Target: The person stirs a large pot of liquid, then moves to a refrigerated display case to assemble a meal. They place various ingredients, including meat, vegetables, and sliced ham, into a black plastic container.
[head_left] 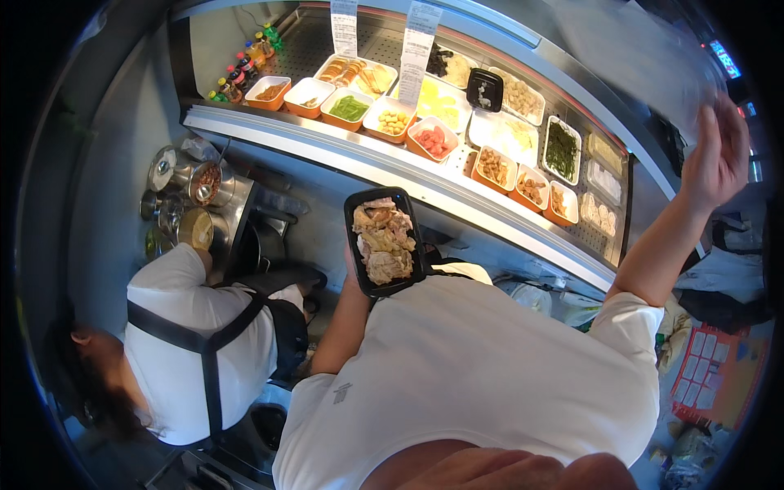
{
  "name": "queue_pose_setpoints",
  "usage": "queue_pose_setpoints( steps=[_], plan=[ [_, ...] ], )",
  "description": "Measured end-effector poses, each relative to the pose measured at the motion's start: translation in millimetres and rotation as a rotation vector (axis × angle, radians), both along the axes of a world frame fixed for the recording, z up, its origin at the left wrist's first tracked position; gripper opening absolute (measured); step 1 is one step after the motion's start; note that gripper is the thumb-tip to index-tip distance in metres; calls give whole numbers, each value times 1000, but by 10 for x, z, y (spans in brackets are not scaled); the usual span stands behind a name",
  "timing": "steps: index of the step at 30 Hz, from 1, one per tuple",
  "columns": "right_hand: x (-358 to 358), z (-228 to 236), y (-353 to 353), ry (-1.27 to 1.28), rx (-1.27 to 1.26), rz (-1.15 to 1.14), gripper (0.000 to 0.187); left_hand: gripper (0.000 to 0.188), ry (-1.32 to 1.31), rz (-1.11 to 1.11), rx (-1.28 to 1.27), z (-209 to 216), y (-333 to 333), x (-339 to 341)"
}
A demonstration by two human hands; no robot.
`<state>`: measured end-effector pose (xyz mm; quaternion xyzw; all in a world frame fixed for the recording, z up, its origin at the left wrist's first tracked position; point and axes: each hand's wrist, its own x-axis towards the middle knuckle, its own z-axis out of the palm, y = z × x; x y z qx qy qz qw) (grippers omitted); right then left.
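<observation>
A food shop or takeaway kitchen is shown by the lit display case [327,155], where dishes [339,123] of food are set out, bottled drinks [236,77] lined up and printed slips [417,53] hung, with metal pots [219,234] grouped nearby

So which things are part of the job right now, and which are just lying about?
Part of the job:
black tray, in the left hand
meat pieces, in the tray
blurry see-through plastic, in the right hand

Just lying about:
small bottles
orange-sided food tubs
two long paper slips
</observation>
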<state>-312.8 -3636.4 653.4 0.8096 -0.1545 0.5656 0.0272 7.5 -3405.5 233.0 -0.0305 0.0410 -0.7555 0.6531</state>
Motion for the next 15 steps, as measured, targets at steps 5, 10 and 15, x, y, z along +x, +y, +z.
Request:
queue_pose_setpoints(
  steps=[5, 10, 15],
  plan=[
    [-36, -196, -941, 282, -235, -359, 23, 75, -150, 129, 46, -3, -14, -166],
    [-209, -702, -1525, 378, -141, -425, 30, 71, -316, 283, 162, -37, -62, -320],
    [-393, -902, -1522, 427, -21, -334, 41, 102, -321, 382, 100, -72, -280, -559]
  ],
)
